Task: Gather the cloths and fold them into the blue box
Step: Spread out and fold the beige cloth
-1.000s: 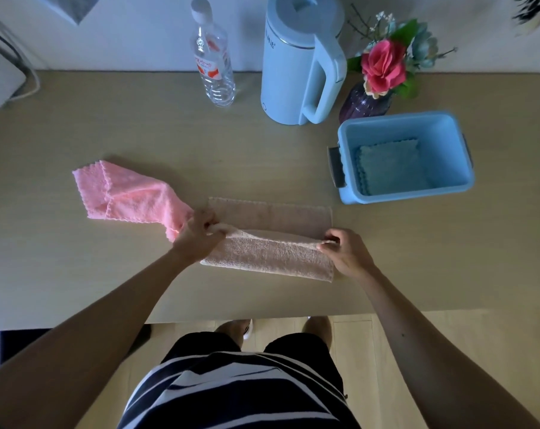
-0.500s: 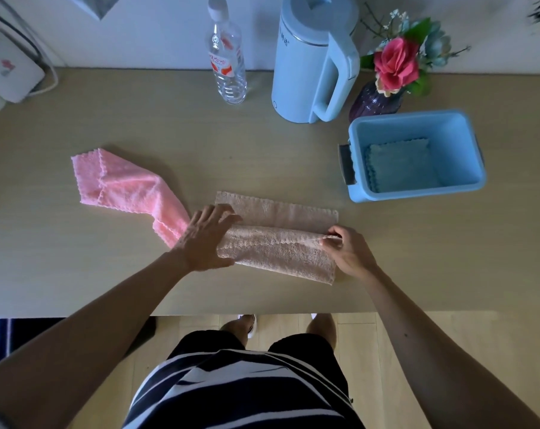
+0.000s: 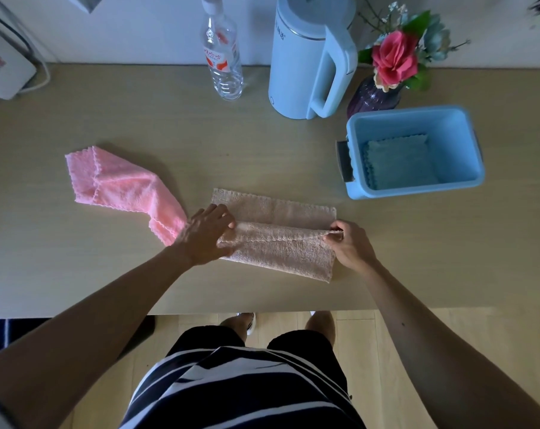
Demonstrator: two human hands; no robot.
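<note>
A beige cloth (image 3: 278, 243) lies on the table in front of me, its near half folded up over the middle. My left hand (image 3: 206, 235) rests flat on the cloth's left end with fingers extended. My right hand (image 3: 349, 243) pinches the folded edge at the right end. A pink cloth (image 3: 120, 187) lies crumpled to the left, its near corner beside my left hand. The blue box (image 3: 470, 144) stands at the right with a folded blue-grey cloth (image 3: 398, 162) lying in it.
Along the wall stand a clear plastic bottle (image 3: 223, 57), a pale blue kettle (image 3: 305, 57) and a dark vase with flowers (image 3: 374, 94). A white device (image 3: 2, 72) with a cable sits at the far left. The table's front edge runs just below the cloth.
The near edge of the beige cloth has been carried up over the middle. My left hand went from gripping the edge to lying flat on the cloth.
</note>
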